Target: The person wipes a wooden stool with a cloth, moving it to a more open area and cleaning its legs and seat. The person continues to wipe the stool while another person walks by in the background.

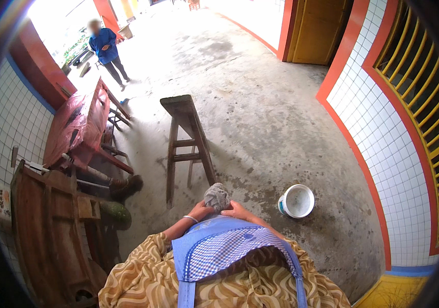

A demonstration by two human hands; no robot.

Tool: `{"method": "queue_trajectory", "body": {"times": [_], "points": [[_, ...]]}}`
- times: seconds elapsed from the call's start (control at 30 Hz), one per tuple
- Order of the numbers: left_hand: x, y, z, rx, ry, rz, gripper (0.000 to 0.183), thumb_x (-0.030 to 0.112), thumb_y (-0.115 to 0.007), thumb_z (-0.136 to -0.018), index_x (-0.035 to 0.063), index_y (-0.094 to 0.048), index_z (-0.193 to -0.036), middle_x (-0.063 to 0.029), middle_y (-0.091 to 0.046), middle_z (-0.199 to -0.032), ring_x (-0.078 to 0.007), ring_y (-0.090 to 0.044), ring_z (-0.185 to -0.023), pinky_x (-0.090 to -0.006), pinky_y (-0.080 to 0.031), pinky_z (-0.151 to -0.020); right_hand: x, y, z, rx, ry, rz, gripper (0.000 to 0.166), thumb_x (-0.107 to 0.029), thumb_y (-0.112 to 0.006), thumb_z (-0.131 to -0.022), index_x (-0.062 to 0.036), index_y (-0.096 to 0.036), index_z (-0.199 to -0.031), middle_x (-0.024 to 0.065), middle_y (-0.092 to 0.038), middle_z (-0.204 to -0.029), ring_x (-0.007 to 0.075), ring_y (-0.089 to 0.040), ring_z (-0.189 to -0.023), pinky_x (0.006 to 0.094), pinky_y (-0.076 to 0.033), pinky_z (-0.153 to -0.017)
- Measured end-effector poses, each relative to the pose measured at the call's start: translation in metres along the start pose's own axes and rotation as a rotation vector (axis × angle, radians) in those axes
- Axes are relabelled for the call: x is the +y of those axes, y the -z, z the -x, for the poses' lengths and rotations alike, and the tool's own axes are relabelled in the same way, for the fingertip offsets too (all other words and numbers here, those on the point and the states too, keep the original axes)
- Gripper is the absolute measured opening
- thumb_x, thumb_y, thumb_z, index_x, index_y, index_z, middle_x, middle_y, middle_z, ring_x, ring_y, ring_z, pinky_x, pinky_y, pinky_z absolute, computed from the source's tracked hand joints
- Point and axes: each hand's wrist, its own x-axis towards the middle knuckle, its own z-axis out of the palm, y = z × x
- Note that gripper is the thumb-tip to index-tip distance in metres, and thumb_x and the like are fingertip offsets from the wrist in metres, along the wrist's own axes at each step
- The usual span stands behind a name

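A bunched grey cloth (217, 197) is held between my two hands in front of the blue checked apron. My left hand (201, 210) grips its left side, with a pale bracelet at the wrist. On the cloth's lower right side, my right hand (236, 211) is closed against it. Just beyond the hands stands a tall wooden sawhorse-like stand (182, 101), upright on the concrete floor. A white plastic bucket (299, 201) rests on the floor to the right; its inside looks pale grey.
Along the left wall are a table with a pink plastic cover (69, 123), wooden furniture (46, 215), a broom head (127, 187) and a green gourd (115, 215). A person in blue (105, 46) stands farther off. A tiled wall (381, 142) with yellow window bars curves along the right.
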Motion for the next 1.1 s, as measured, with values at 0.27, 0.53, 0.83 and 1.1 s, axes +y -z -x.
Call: {"method": "queue_trajectory", "body": {"times": [0.27,0.53,0.83,1.1], "points": [[-0.015,0.013,-0.002,0.082,0.033,-0.043,0.052,0.017,-0.071,-0.078,-0.0022,-0.060,-0.124,-0.0099,-0.067,-0.110,-0.0189,-0.063,-0.097,-0.0315,-0.049,-0.088,-0.027,-0.004,-0.003,-0.049,-0.111,0.086,0.058,-0.020,-0.077,-0.083,0.0025,-0.052,-0.131,0.0123,-0.064,-0.121,0.0190,-0.060,-0.108,0.0356,-0.047,-0.098],[-0.014,0.014,0.004,0.099,0.012,-0.055,0.052,0.023,-0.070,-0.077,0.0006,-0.062,-0.123,-0.0119,-0.069,-0.109,-0.0206,-0.065,-0.098,-0.0322,-0.049,-0.087,-0.018,-0.007,-0.009,-0.044,-0.036,0.071,0.057,-0.021,-0.077,-0.085,0.0028,-0.052,-0.130,0.0106,-0.063,-0.119,0.0167,-0.059,-0.104,0.0332,-0.048,-0.092],[-0.025,0.018,0.005,0.042,0.003,0.033,0.055,0.022,-0.069,-0.079,0.0022,-0.058,-0.130,-0.0114,-0.068,-0.114,-0.0202,-0.064,-0.100,-0.0323,-0.049,-0.090,-0.016,-0.011,-0.008,-0.067,-0.064,0.085,0.054,-0.019,-0.076,-0.087,0.0023,-0.051,-0.130,0.0100,-0.064,-0.117,0.0166,-0.059,-0.102,0.0331,-0.050,-0.089],[-0.003,0.019,0.022,0.026,0.014,0.042,0.057,0.021,-0.070,-0.080,0.0007,-0.057,-0.131,-0.0107,-0.066,-0.117,-0.0203,-0.062,-0.104,-0.0324,-0.048,-0.092,-0.021,-0.018,-0.008,-0.063,-0.068,0.064,0.054,-0.018,-0.075,-0.087,0.0021,-0.051,-0.131,0.0104,-0.063,-0.119,0.0169,-0.059,-0.104,0.0336,-0.049,-0.091]]}}
